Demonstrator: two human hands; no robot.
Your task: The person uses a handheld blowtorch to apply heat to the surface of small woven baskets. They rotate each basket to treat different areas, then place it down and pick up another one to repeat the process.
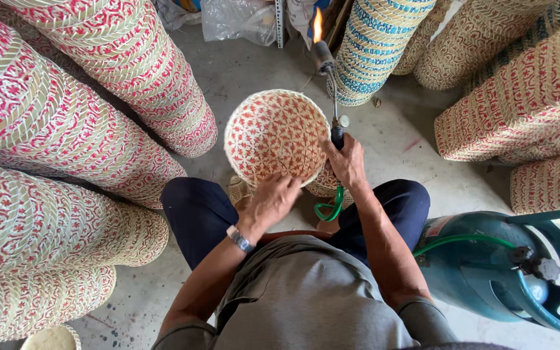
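Grey concrete floor [416, 139]; stacked woven baskets [66, 129] lying on it; teal gas cylinder [487, 266] at right.

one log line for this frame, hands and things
left hand: grips woven basket rim | right hand: holds lit gas torch, flame up | green hose to blue gas cylinder | basket stacks around

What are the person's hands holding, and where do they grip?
The left hand grips the woven basket at its near rim; the right hand holds the lit gas torch by its handle.

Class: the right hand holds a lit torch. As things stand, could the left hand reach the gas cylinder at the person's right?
Probably not easily: the left hand grips the basket, and the body and right arm lie between it and the cylinder.
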